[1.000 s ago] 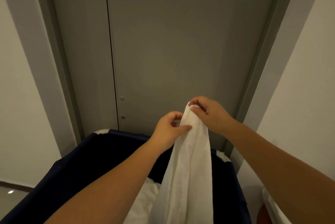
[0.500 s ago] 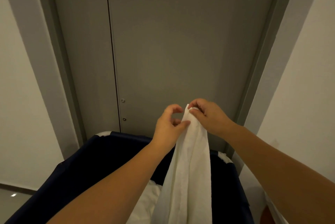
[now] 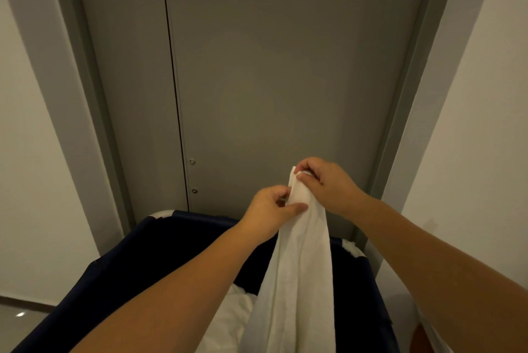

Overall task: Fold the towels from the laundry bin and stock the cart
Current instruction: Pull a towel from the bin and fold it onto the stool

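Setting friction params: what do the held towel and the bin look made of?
The towel: white cloth, likely cotton terry; matte, nubby surface, hangs in soft folds. The bin: dark navy fabric, likely woven synthetic; matte, creased at the corner. Its white corner tube: plastic or coated metal, cannot tell.

A grey door (image 3: 285,81) stands just behind the navy laundry bin (image 3: 143,252) and blocks any reach past its far rim. Left of the hanging towel (image 3: 300,267) the bin's mouth is open, with white linen (image 3: 228,321) low inside. The right wall (image 3: 471,152) crowds the bin's right edge, while the left wall (image 3: 28,181) stands farther off.
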